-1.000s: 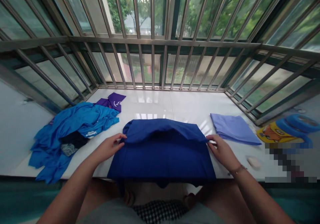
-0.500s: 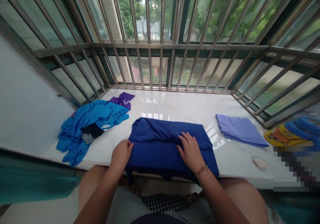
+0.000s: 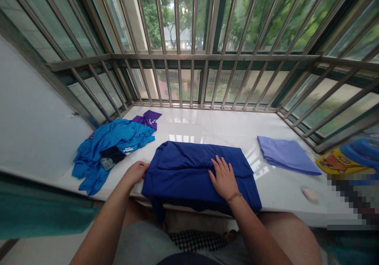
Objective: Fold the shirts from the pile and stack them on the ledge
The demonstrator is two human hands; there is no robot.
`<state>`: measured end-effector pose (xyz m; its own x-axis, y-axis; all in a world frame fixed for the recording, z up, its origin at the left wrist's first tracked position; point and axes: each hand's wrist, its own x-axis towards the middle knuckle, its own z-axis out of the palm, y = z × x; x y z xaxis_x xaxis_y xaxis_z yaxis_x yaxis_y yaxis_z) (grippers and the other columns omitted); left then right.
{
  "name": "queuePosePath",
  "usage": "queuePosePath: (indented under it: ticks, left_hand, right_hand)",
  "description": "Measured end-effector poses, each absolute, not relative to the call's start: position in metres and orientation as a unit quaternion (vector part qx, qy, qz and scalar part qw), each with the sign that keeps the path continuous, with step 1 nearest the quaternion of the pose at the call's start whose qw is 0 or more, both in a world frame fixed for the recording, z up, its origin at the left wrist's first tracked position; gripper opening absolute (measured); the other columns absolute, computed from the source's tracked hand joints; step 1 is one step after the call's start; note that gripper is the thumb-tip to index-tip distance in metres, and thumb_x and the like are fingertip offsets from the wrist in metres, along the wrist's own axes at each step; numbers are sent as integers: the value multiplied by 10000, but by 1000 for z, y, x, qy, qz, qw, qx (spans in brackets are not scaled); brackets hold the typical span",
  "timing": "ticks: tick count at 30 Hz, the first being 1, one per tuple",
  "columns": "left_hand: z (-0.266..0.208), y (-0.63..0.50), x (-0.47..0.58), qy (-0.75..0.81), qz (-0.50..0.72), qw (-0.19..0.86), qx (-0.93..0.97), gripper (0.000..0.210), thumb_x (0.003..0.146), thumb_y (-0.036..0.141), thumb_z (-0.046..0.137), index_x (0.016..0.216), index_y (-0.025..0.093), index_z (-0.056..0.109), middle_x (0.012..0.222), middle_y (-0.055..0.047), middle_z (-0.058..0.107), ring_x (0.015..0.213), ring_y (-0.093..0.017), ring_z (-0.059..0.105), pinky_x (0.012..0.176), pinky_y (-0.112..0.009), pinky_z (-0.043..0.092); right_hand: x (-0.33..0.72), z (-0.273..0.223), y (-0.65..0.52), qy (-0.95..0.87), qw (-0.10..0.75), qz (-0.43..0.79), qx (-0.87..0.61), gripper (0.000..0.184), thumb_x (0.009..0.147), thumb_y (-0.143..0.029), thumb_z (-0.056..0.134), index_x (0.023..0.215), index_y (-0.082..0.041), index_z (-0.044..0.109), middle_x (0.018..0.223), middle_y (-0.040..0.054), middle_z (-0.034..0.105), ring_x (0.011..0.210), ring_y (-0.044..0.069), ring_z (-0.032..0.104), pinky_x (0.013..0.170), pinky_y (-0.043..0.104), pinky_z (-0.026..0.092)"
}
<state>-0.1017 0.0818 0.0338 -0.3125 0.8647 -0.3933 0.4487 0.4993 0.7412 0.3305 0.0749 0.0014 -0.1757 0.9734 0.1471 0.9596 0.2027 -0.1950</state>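
Observation:
A dark blue garment lies partly folded on the white sill in front of me, with its far part turned over and creased. Its near edge hangs over the front of the sill. At its left edge, my left hand is closed in a pinch on the fabric. My right hand rests flat on the right half, fingers spread and palm down. What kind of garment this is cannot be made out.
On the left of the white sill is a bright blue crumpled garment with a purple cloth behind it. A folded lavender cloth, a small pale object and a yellow-and-blue container are right. Metal bars enclose the sill.
My left hand has moved left and slightly nearer, and the garment's left edge has spread out that way. My right hand has stayed flat on the fabric.

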Motion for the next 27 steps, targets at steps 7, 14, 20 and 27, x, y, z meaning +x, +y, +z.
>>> queuePosePath:
  ticks: [7, 14, 20, 27]
  left_hand:
    - [48, 149, -83, 798, 137, 289, 511, 317, 834, 494, 733, 682, 224, 667, 677, -85, 737, 785, -300, 746, 652, -319, 467]
    - [62, 153, -87, 816, 138, 138, 545, 196, 972, 386, 601, 912, 220, 687, 1012, -144, 797, 1008, -326, 739, 764, -333, 463]
    - [55, 57, -86, 824, 129, 70, 547, 475, 1045, 631, 453, 811, 268, 649, 791, -101, 751, 805, -330, 726, 677, -357, 413]
    - [27, -16, -62, 796, 166, 202, 547, 193, 962, 457, 659, 854, 298, 669, 826, -50, 779, 811, -283, 742, 733, -343, 461]
  right_hand:
    - [331, 1, 75, -767, 121, 29, -630, 593, 1103, -453, 432, 1643, -217, 500, 1754, 103, 387, 1637, 339, 313, 1319, 606, 239]
    - [330, 2, 75, -765, 123, 36, -631, 584, 1103, -451, 427, 1644, -244, 502, 1760, 89, 378, 1639, 328, 309, 1317, 604, 238]
    - [332, 1, 75, -766, 120, 31, -631, 591, 1105, -455, 430, 1653, -241, 482, 1767, 78, 365, 1648, 321, 288, 1323, 601, 225]
    - [336, -2, 78, -771, 123, 26, -624, 602, 1099, -472, 413, 1648, -236, 489, 1765, 90, 370, 1640, 330, 301, 1314, 609, 237]
